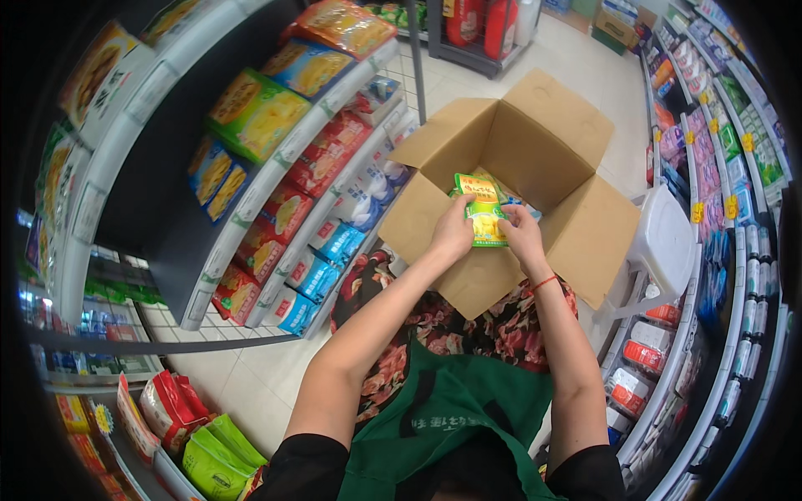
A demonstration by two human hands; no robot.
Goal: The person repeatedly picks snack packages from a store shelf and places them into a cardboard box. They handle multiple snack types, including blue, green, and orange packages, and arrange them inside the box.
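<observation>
A green and yellow food packet (486, 216) is held over an open cardboard box (532, 141). My left hand (456, 228) grips its left edge, with the thumb on the front. At its right side, my right hand (521, 233) has its fingers against the lower edge. Further packets lie inside the box, partly hidden behind the held packet and my hands. The box flaps are folded outward, and one points towards my lap.
Shelves on the left carry bagged and boxed foods, among them a green packet (258, 116). A white plastic stool (667, 241) stands right of the box, beside shelves of packaged goods. Red and lime-green bags (219, 460) sit at the lower left.
</observation>
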